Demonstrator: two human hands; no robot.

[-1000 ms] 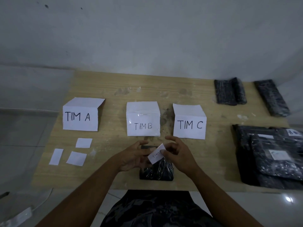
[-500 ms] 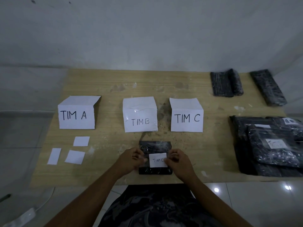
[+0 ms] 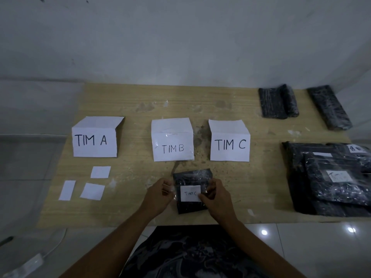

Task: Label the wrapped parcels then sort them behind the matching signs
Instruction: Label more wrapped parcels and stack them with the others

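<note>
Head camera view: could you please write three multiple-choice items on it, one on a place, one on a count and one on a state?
1. Where on the table do the blank paper slips lie?
A) in front of the TIM A sign
B) at the far right corner
C) along the far edge

2. How many blank paper slips are there?
A) two
B) three
C) five

3. What state is the small parcel between the left hand and the right hand in?
A) bare
B) bearing a label that reads TIM C
C) torn open

Answers:
1 A: they lie just nearer the person than that sign.
2 B: three white pieces show there.
3 B: the white label sits on its top, with the right hand pinching its edge.
</note>
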